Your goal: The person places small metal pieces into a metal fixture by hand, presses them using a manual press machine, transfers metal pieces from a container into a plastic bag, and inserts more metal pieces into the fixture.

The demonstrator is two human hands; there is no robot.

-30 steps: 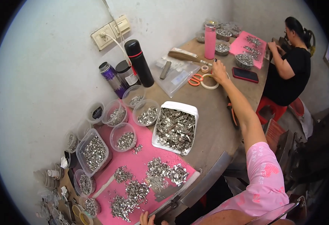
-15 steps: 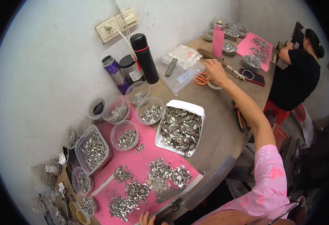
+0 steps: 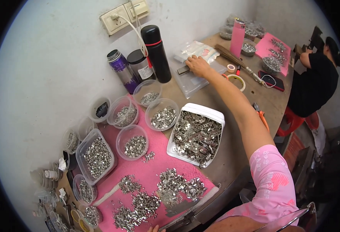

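Observation:
My right hand (image 3: 198,65) reaches across to the back of the table, its fingers closed over one end of a small grey bar (image 3: 183,70). Beneath the bar lies a clear plastic bag (image 3: 193,86), and a white packet (image 3: 195,50) rests just behind. Only a bit of my left hand (image 3: 154,229) shows at the lower edge, by the near side of the pink mat (image 3: 154,162); its fingers are mostly cut off. Several heaps of small silvery metal pieces (image 3: 143,207) are spread on that mat.
A white tub (image 3: 221,133) full of metal pieces stands right of the mat. Clear plastic bowls (image 3: 132,142) line its left and back. Bottles (image 3: 156,58) stand by the wall. Tape (image 3: 237,82), pliers (image 3: 261,116) and a straw brush (image 3: 232,58) lie rightward. A co-worker (image 3: 317,81) sits far right.
My right hand has moved left from beside the orange-handled scissors and tape onto the grey bar. The view has shifted slightly, and less of my left hand shows.

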